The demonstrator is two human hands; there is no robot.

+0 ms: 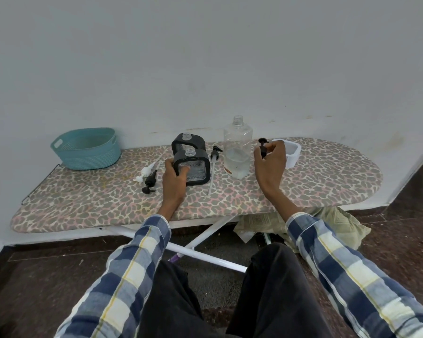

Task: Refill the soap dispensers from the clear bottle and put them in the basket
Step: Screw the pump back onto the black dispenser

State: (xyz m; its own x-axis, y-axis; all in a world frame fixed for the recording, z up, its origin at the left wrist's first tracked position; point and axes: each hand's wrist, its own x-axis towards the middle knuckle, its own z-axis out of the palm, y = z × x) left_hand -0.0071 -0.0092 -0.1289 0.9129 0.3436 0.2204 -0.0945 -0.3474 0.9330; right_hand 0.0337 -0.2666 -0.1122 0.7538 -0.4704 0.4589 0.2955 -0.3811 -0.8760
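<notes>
the left hand (175, 175) grips the near black soap dispenser (193, 167), which stands upright on the ironing board (303, 186) with its open neck pointing up, while the right hand (270, 164) pinches a black pump head (263, 147) held upright beside the uncapped clear bottle (237, 147). the risk, as i judge it, is the right wrist knocking that tall bottle over and spilling its soap, or the pump's tube missing the narrow neck. the basket (86, 148) sits well apart at the far left.
</notes>
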